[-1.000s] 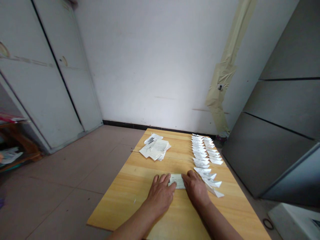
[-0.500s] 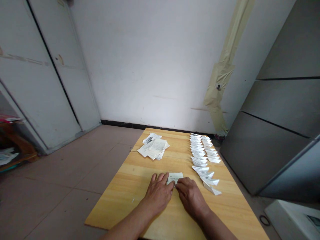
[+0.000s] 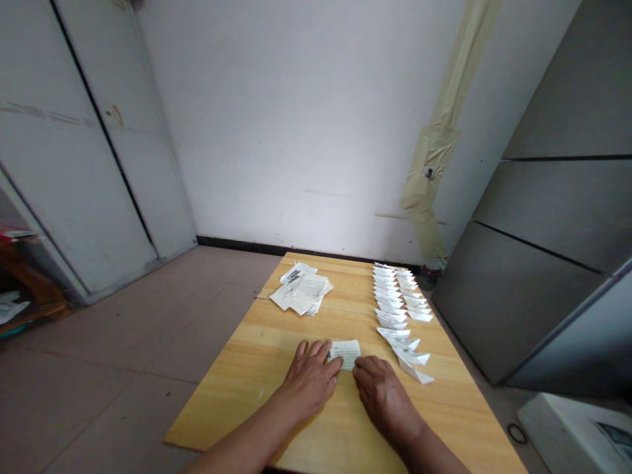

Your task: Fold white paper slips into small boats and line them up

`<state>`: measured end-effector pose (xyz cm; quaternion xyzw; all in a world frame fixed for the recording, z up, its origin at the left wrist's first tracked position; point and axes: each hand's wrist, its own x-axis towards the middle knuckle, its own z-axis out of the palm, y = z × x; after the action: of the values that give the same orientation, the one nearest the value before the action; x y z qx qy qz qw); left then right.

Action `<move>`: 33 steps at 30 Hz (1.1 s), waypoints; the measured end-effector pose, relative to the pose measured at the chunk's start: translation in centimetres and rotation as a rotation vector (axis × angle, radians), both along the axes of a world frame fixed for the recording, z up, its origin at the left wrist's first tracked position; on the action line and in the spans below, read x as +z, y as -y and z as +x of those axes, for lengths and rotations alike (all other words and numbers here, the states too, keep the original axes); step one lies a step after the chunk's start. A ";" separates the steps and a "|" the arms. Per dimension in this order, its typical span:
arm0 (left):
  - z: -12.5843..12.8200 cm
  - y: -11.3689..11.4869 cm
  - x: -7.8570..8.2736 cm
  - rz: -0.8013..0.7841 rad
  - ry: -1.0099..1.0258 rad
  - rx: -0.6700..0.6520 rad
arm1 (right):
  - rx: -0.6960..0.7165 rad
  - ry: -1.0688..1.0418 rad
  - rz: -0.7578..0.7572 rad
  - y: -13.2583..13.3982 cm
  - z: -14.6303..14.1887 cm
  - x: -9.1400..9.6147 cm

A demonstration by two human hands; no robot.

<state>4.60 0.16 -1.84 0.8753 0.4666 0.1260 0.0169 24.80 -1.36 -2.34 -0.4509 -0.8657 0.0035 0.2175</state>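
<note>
at the far left a wooden shelf [image 3: 29,276] holds some papers, beside white cabinet doors [image 3: 83,145], and a tiled floor [image 3: 113,349] runs out to a long pale wooden bench [image 3: 222,411]. the left forearm [image 3: 237,438] comes in low from the bottom edge and angles up and to the right, ending in the left hand [image 3: 310,380], which lies palm down on the bench, open and flat, fingers slightly spread and pointing away from the body. its fingertips [image 3: 326,349] and thumb reach the left edge of a small white paper slip [image 3: 346,354], which lies flat on the bench between the two hands; neither hand closes on it. farther up the bench sits a loose pile of printed papers [image 3: 301,294]. the right hand [image 3: 382,397] is also palm down and unclenched, its fingers gently curved and turned inward toward the slip's lower right corner, though i cannot tell whether they touch it. its forearm [image 3: 434,447] slants away to the lower right. past it, folded white paper pieces [image 3: 392,309] stand in two close columns along the bench's right side. beyond them, beige tape [image 3: 434,158] hangs down the wall, and a grey metal cabinet [image 3: 553,250] fills the right side.
</note>
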 end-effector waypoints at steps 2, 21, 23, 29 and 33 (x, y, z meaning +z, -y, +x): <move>0.0 0.0 0.0 0.005 -0.009 -0.001 | -0.011 -0.015 0.018 0.0 0.1 -0.3; -2.3 -1.0 0.4 -0.052 -0.014 -0.141 | -0.034 -0.026 0.110 0.4 0.1 -0.4; -2.5 -1.1 0.5 -0.067 -0.003 -0.158 | -0.035 -0.037 0.108 0.5 0.1 -0.4; -2.8 -1.3 0.6 -0.130 0.032 -0.148 | -0.086 -0.048 0.068 0.8 0.2 -0.4; -2.7 -1.4 0.6 -0.165 0.034 -0.137 | -0.143 -0.060 0.024 1.1 0.6 0.1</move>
<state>1.85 1.59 -1.27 0.8984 0.4143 0.1005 0.1055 25.37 -2.46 -2.22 -0.5085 -0.8244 -0.0091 0.2484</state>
